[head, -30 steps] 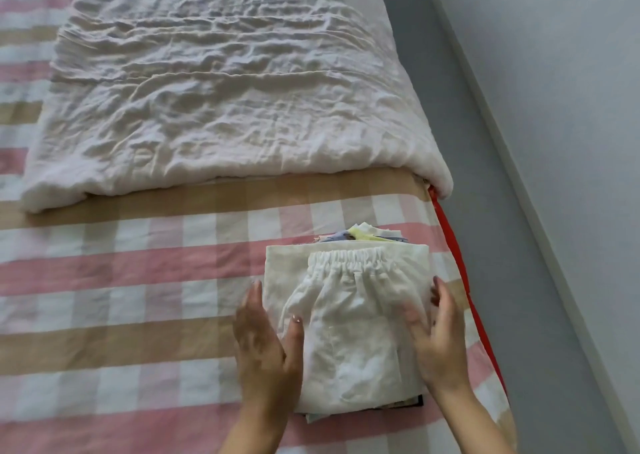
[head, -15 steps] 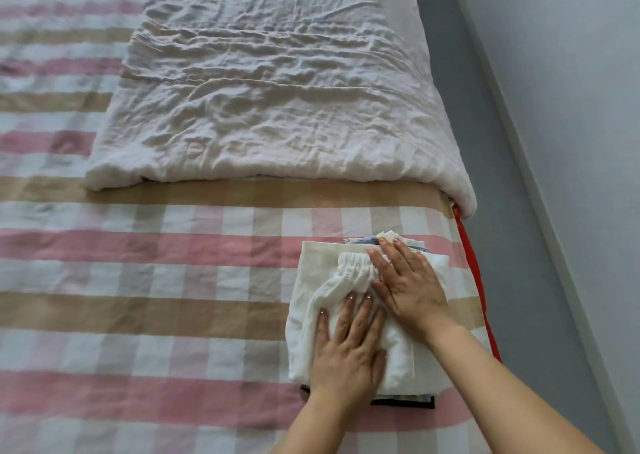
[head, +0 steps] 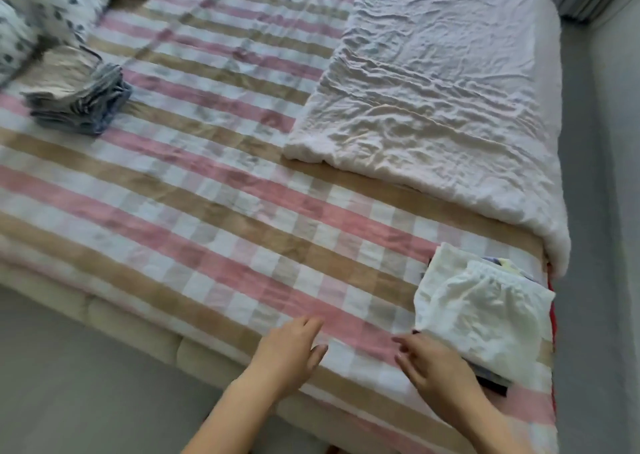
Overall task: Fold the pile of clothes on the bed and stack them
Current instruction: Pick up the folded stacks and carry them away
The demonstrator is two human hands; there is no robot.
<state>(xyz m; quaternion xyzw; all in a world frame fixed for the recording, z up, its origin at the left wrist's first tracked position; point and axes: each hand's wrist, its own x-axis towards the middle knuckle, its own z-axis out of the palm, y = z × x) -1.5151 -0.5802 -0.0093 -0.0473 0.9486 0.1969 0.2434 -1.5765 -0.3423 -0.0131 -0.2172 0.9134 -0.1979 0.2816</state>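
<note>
Two slack, empty hands: right hand just beside the folded stack, left hand apart.

Bed, checked sheet in pink, tan and white. Far right: crumpled white quilt, folded, reaching the right edge. Near right corner: stack of folded clothes, white piece on top. Far left: second folded stack, grey and blue, beside a spotted pillow.
</note>
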